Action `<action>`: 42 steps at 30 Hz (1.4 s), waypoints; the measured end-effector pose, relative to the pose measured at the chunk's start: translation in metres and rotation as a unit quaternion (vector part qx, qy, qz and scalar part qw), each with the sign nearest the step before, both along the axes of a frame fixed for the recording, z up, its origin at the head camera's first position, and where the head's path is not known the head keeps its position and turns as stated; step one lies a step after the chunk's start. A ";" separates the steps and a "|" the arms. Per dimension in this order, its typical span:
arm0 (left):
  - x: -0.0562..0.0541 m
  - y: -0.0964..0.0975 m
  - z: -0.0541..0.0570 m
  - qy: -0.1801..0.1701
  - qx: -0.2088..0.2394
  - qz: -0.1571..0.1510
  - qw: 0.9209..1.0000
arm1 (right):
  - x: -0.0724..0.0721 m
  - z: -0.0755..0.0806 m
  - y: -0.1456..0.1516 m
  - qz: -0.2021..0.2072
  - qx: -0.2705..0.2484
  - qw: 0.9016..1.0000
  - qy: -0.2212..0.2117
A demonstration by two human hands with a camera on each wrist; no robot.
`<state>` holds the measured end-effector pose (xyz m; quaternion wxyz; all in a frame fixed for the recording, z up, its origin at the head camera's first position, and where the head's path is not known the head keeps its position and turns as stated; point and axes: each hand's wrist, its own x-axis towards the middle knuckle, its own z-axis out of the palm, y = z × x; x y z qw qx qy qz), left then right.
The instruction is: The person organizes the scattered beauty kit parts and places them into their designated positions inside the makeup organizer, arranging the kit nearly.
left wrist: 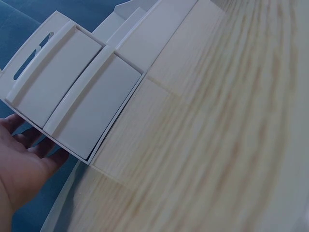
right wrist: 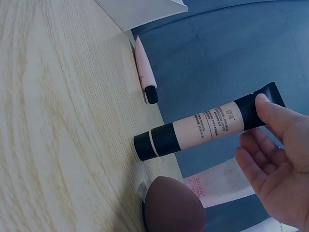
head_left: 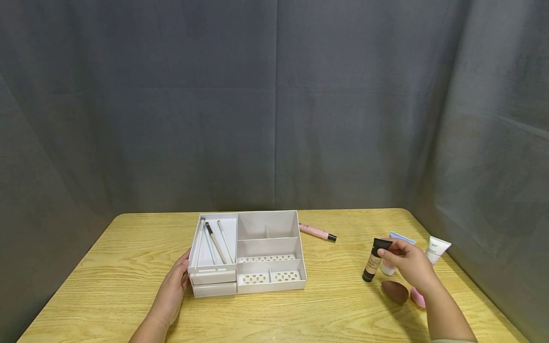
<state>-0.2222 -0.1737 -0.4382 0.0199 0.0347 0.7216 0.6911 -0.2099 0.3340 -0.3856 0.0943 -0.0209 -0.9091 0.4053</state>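
Observation:
My right hand (head_left: 410, 264) pinches a black-and-beige foundation tube (head_left: 373, 262) between thumb and fingers at its flat black end. In the right wrist view, the tube's black cap points toward the table; whether it touches the wood I cannot tell. Behind that hand is a white tube with a blue end (head_left: 402, 237). A brown makeup sponge (head_left: 395, 292) lies just in front of it. At the left, my left hand (head_left: 172, 286) touches the side of a white desktop organizer (head_left: 270, 288), fingers against its wall. Several makeup brushes (head_left: 216, 242) lie in the organizer's top left tray.
A pink tube with a black cap (head_left: 317, 232) lies right of the organizer. Beyond my right wrist are another white tube (head_left: 436, 247) and a pink sponge (head_left: 417, 297). Grey curtains (head_left: 274, 119) hang behind the wooden table (head_left: 128, 247) and at its sides.

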 end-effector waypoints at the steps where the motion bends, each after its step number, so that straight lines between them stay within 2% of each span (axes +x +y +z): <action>1: 0.000 0.000 0.000 0.000 0.000 0.000 1.000 | 0.000 0.000 0.000 -0.001 0.002 1.000 0.002; 7: 0.000 -0.001 -0.001 0.005 -0.004 0.001 1.000 | -0.001 0.001 -0.002 0.001 0.005 1.000 0.001; 13: -0.005 -0.004 -0.012 0.039 0.013 0.003 0.999 | -0.005 0.005 -0.003 -0.003 0.014 1.000 -0.020; 19: -0.002 -0.001 -0.003 0.013 0.007 -0.001 1.000 | -0.008 0.013 -0.010 0.007 0.013 1.000 -0.022; 35: -0.001 -0.002 -0.002 0.013 0.001 0.002 1.000 | -0.023 0.031 -0.039 0.018 -0.035 0.999 -0.021; 42: 0.000 -0.001 0.000 0.011 0.003 0.005 1.000 | -0.028 0.041 -0.056 0.032 -0.054 0.998 0.000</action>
